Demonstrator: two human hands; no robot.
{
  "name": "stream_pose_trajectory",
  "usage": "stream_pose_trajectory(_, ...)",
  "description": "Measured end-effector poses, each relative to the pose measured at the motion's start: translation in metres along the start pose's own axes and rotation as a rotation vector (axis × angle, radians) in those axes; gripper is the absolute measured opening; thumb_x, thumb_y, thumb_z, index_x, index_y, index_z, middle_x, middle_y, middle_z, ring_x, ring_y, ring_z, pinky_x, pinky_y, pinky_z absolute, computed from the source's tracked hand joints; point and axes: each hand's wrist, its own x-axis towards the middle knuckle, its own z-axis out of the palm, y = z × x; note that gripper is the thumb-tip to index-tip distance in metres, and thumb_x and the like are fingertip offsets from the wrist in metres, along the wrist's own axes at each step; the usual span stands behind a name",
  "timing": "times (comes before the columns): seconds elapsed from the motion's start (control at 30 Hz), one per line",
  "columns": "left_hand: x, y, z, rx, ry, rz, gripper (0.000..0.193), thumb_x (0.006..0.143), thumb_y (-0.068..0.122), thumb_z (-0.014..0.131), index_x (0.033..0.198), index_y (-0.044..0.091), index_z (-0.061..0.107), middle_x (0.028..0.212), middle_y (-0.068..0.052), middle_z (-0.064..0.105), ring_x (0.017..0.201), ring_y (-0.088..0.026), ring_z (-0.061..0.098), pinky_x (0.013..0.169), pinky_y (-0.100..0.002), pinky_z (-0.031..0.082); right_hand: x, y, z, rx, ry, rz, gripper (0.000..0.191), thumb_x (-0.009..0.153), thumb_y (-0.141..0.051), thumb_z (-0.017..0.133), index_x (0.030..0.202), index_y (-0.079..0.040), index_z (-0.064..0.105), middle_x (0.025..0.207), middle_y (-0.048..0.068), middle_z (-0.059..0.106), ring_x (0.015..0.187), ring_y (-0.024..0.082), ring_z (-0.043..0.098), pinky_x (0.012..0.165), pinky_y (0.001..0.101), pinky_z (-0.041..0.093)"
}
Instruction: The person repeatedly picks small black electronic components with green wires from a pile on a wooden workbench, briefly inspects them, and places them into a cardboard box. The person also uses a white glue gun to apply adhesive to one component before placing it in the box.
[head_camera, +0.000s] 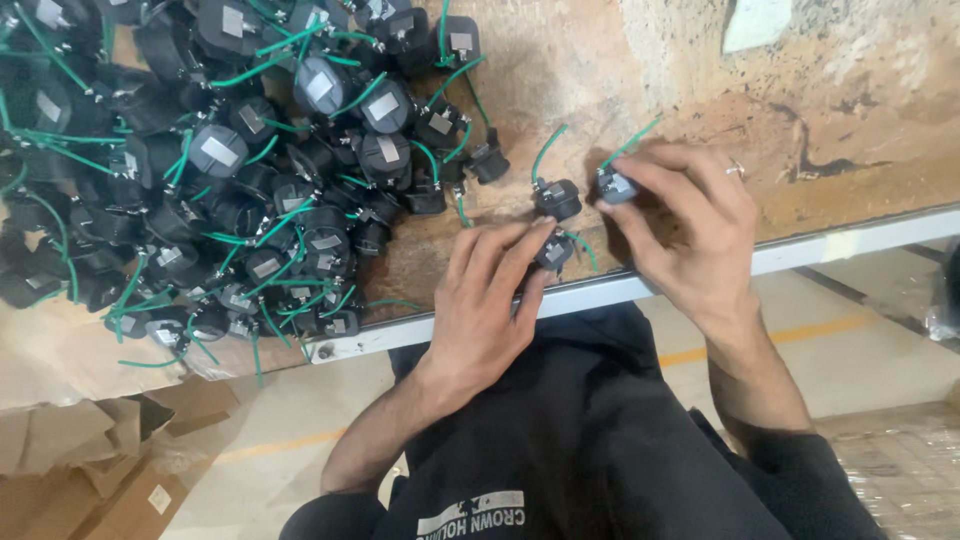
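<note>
My left hand (487, 300) lies on the worn wooden table (640, 90) near its front edge, fingertips on a small black part with a green wire (556, 250). My right hand (690, 225) pinches another black part with a green wire (614, 185) between thumb and forefinger; a ring sits on one finger. A third black part (557, 198) lies loose between the two hands.
A large heap of the same black parts with green wires (230, 160) covers the table's left side. A metal strip (860, 240) edges the table front. Cardboard boxes (90, 460) stand on the floor at lower left. A pale slip of paper (755, 22) lies at the far edge.
</note>
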Motion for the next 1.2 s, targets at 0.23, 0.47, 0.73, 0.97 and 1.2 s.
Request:
stream_pose_trajectory(0.23, -0.005, -0.007, 0.003, 0.018, -0.036, 0.017, 0.047, 0.087, 0.006, 0.078, 0.131, 0.011, 0.062, 0.12, -0.007, 0.058, 0.114, -0.032, 0.056, 0.096, -0.043, 0.051, -0.024, 0.027, 0.002, 1.542, 0.069, 0.404, 0.038, 0.079, -0.009, 0.088, 0.113, -0.008, 0.072, 0.109, 0.014, 0.067, 0.088, 0.018, 0.07, 0.07, 0.0285, 0.058)
stream_pose_trajectory(0.47, -0.015, -0.006, -0.014, -0.268, 0.116, 0.023, 0.045, 0.091, -0.002, 0.08, 0.128, 0.006, 0.056, 0.135, -0.01, 0.066, 0.129, -0.029, 0.063, 0.11, -0.038, 0.051, -0.005, 0.009, 0.003, 0.429, -0.03, 0.015, 0.039, 0.085, -0.003, 0.091, 0.114, -0.006, 0.065, 0.112, 0.01, 0.064, 0.08, 0.013, 0.06, 0.071, 0.0317, 0.051)
stream_pose_trajectory(0.73, -0.009, -0.002, -0.023, -0.214, 0.209, 0.023, 0.049, 0.082, 0.004, 0.091, 0.122, 0.005, 0.062, 0.115, -0.01, 0.07, 0.111, -0.029, 0.069, 0.096, -0.039, 0.057, 0.014, -0.019, 0.009, 0.171, -0.159, -0.05, 0.051, 0.083, -0.007, 0.09, 0.129, -0.012, 0.069, 0.114, 0.006, 0.065, 0.099, 0.019, 0.069, 0.075, 0.031, 0.055)
stream_pose_trajectory(0.97, -0.005, 0.001, -0.021, -0.242, 0.235, 0.014, 0.048, 0.079, 0.007, 0.092, 0.117, 0.003, 0.064, 0.112, -0.011, 0.068, 0.105, -0.03, 0.066, 0.089, -0.039, 0.054, -0.016, 0.003, 0.004, 0.815, -0.168, 0.227, 0.052, 0.08, -0.008, 0.09, 0.127, -0.003, 0.066, 0.114, 0.007, 0.069, 0.1, 0.013, 0.063, 0.087, 0.0241, 0.049)
stream_pose_trajectory(1.2, 0.0, 0.01, -0.022, -0.286, 0.183, 0.012, 0.057, 0.078, 0.017, 0.098, 0.124, 0.004, 0.066, 0.107, -0.008, 0.069, 0.093, -0.021, 0.07, 0.082, -0.033, 0.056, -0.028, 0.011, 0.009, 0.78, -0.133, 0.192, 0.052, 0.081, -0.009, 0.09, 0.127, -0.003, 0.067, 0.106, 0.006, 0.065, 0.096, 0.013, 0.062, 0.086, 0.0237, 0.048)
